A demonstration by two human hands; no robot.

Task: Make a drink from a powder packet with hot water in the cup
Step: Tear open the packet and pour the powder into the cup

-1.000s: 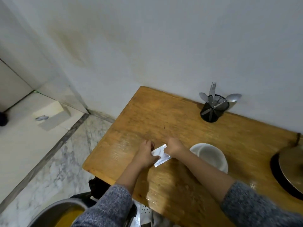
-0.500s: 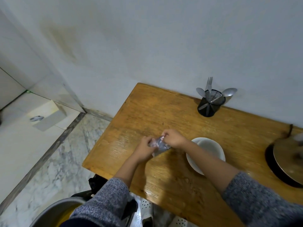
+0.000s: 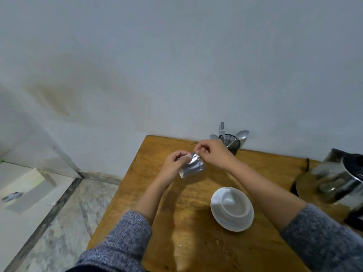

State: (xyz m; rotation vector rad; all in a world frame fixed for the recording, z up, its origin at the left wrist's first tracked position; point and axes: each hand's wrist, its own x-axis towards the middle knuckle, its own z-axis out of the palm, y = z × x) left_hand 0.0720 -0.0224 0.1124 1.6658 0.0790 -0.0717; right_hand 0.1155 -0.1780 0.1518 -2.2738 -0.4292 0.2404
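Two hands hold one silvery powder packet (image 3: 192, 166) above the counter (image 3: 196, 242), beyond the white cup (image 3: 231, 209). The left hand (image 3: 174, 163) pinches its side; the right hand (image 3: 213, 154) nips the top corner. It looks light, thin, crinkly and probably slick, so a grip close beside the tear edge suits it. Since a second ago, the packet has risen off the counter and moved farther from the cup.
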